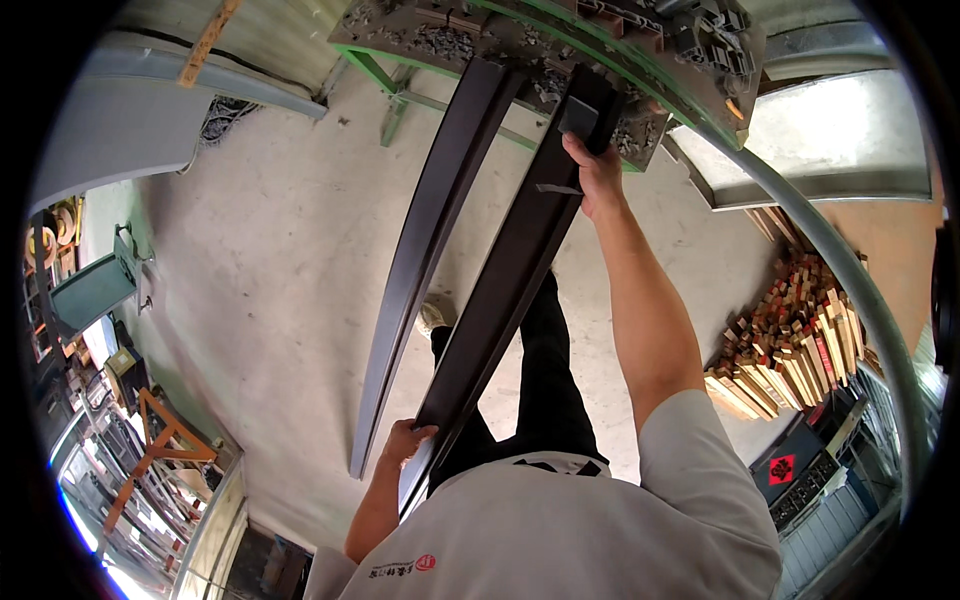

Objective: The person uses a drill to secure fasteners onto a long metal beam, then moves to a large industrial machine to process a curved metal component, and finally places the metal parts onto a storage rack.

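Note:
A long dark brown metal profile (490, 280) slants from beside my waist up to the green-framed workbench (367, 62). My left hand (405, 440) is closed round its near part. Near the far end, my right hand (598, 178) is closed on a small dark flat piece (579, 116) lying against the profile; its exact kind I cannot make out. A thin dark strip (558, 189) sticks out across the profile beside this hand. To the left, a second long dark profile (425, 240) runs alongside, its far end also at the bench.
Metal shavings (445, 42) and offcuts (712, 45) litter the bench. A curved grey pipe (840, 240) arches along the right. Wooden sticks (790, 340) are stacked on the floor there. At the left stand a green metal stand (95, 292) and an orange-brown frame (160, 445).

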The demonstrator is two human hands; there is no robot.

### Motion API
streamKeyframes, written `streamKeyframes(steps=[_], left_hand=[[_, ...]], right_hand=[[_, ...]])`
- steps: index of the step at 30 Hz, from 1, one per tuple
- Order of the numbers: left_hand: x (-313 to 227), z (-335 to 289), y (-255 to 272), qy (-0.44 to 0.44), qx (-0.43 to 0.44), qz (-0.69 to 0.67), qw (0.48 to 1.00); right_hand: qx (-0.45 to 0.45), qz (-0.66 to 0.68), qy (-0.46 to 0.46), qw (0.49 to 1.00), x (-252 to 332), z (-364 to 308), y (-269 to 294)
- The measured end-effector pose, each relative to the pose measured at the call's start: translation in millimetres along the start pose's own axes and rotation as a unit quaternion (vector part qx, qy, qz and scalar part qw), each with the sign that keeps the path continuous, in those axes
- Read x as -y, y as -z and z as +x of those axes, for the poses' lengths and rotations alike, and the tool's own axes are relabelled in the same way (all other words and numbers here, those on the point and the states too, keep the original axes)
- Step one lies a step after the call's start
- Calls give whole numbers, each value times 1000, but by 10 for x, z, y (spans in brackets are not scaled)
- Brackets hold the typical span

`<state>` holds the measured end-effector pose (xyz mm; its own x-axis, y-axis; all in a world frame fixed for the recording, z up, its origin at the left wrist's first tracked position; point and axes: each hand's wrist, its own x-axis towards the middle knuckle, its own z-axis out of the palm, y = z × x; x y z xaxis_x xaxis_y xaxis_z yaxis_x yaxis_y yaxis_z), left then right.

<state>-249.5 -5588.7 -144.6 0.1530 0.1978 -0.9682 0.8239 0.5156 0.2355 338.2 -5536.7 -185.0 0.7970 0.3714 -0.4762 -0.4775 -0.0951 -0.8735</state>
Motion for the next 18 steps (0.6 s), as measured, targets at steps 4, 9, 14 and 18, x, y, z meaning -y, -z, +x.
streamKeyframes(steps=[4,9,14,18], left_hand=[[-6,139,55,43,26,34,998],[162,146,19,30,15,7,999],[-98,14,7,44,17,10,999],[72,115,-25,-4,23,-38,999]], right_hand=[[-67,-130,27,989,-185,103,353],[-86,-248,1,965,625,-971,1404],[-160,-403,274,858,2931,-2370,2779],[139,-66,236,959,4617,-3306,1893]])
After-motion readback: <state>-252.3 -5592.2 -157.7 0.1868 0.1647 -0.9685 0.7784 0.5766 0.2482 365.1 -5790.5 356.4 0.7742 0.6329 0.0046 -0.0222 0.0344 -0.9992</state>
